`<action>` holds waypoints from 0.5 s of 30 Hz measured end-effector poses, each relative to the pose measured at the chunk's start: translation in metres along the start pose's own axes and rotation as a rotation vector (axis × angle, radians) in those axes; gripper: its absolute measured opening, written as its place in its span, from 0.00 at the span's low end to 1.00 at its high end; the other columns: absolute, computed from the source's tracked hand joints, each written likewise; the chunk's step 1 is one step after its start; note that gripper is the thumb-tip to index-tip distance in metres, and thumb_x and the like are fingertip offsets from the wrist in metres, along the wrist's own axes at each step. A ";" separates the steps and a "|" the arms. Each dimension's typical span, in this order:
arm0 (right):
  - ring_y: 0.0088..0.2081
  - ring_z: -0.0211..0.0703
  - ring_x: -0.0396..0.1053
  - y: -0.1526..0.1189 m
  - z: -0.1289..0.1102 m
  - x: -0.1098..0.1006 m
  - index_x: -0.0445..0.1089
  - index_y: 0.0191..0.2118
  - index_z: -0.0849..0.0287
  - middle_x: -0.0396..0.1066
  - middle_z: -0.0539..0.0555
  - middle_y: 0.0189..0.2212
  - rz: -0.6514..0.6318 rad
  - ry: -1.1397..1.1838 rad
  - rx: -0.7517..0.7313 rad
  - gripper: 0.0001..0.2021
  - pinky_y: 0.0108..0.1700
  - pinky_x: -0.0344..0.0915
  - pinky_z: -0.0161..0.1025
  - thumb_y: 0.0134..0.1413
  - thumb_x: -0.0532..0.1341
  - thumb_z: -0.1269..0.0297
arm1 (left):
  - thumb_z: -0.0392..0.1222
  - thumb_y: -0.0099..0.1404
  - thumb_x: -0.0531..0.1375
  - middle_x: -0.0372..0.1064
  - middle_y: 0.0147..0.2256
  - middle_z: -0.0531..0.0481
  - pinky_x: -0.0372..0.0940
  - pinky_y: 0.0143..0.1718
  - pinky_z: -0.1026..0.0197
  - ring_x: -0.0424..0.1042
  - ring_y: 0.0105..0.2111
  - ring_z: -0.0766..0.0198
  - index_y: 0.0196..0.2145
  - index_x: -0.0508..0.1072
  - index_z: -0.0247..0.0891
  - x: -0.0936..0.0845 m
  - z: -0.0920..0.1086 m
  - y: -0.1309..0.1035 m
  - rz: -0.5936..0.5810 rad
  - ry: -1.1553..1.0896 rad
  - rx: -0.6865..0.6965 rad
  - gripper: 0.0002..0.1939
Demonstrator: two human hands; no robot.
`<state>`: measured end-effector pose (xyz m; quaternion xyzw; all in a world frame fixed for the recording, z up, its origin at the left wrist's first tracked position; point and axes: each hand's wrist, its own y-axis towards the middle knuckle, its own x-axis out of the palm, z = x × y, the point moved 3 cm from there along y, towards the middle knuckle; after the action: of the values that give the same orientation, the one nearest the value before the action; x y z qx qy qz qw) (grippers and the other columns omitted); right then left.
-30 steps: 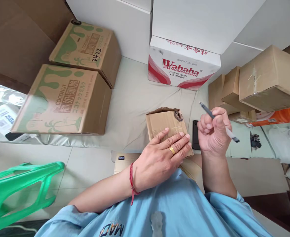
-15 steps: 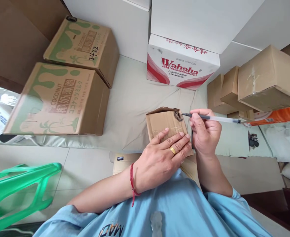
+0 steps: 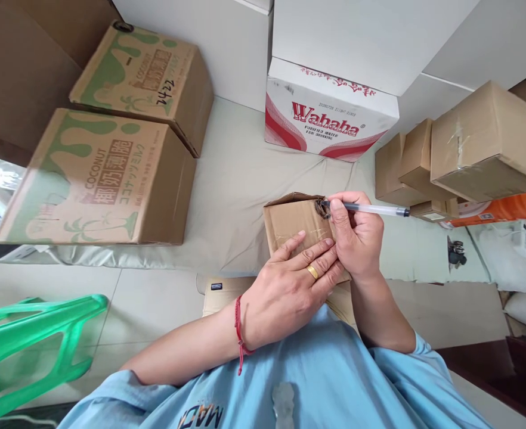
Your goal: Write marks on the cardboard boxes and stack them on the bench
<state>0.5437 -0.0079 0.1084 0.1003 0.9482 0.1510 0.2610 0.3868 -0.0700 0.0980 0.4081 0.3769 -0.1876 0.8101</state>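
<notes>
A small cardboard box (image 3: 290,221) sits at the near edge of the worktop (image 3: 234,161), in the middle of the scene, turned slightly askew. Its board is plain brown and creased, with a glossy strip of tape, and its far edge looks lifted and uneven. Near the far right corner is a dark, rough-edged patch (image 3: 321,208).

The left hand (image 3: 296,286) lies flat over the near part of the box, fingers straight and a little spread, pressing rather than gripping. The right hand (image 3: 360,235) pinches a slim pen (image 3: 374,209), clear-barrelled and dark at both ends, its point at the patch; whether it touches cannot be told. The step in hand appears to be working the pen at that corner while the palm steadies the box. Further work there would call for a firm left palm and light pressure, since worn board may give way.

Beyond stands a smooth white carton (image 3: 330,119) with red lettering. To the left are two square-edged coconut cartons (image 3: 169,185) printed in green; to the right, plain brown boxes (image 3: 473,143) are piled. A shiny green plastic stool (image 3: 77,310) stands near left.
</notes>
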 end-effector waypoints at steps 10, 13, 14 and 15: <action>0.26 0.35 0.63 -0.005 0.003 0.000 0.75 0.42 0.54 0.71 0.46 0.28 0.035 -0.001 0.001 0.12 0.33 0.64 0.36 0.74 0.61 0.54 | 0.37 0.77 0.60 0.75 0.64 0.45 0.45 0.80 0.47 0.72 0.67 0.57 0.62 0.76 0.37 -0.001 0.000 0.000 0.003 0.012 0.006 0.19; 0.26 0.34 0.64 -0.005 0.002 0.000 0.75 0.42 0.54 0.71 0.46 0.28 0.035 0.009 -0.011 0.11 0.33 0.64 0.35 0.74 0.61 0.54 | 0.36 0.77 0.59 0.75 0.65 0.44 0.47 0.79 0.46 0.72 0.67 0.56 0.63 0.76 0.38 0.000 0.000 -0.001 -0.003 0.007 0.004 0.19; 0.26 0.35 0.63 -0.005 0.002 0.000 0.75 0.42 0.54 0.71 0.46 0.28 0.029 0.008 -0.016 0.12 0.33 0.64 0.35 0.74 0.60 0.54 | 0.36 0.77 0.59 0.75 0.65 0.44 0.47 0.79 0.46 0.72 0.68 0.56 0.63 0.76 0.38 0.000 0.000 -0.001 -0.003 0.005 0.005 0.20; 0.26 0.35 0.64 -0.005 0.002 -0.001 0.75 0.42 0.54 0.71 0.46 0.28 0.025 0.003 -0.021 0.12 0.32 0.64 0.35 0.74 0.60 0.54 | 0.36 0.77 0.59 0.75 0.65 0.44 0.47 0.79 0.46 0.71 0.68 0.56 0.63 0.76 0.38 0.001 0.000 -0.001 -0.005 0.003 0.005 0.20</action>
<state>0.5444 -0.0123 0.1057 0.1090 0.9456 0.1643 0.2589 0.3865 -0.0704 0.0970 0.4094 0.3786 -0.1901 0.8080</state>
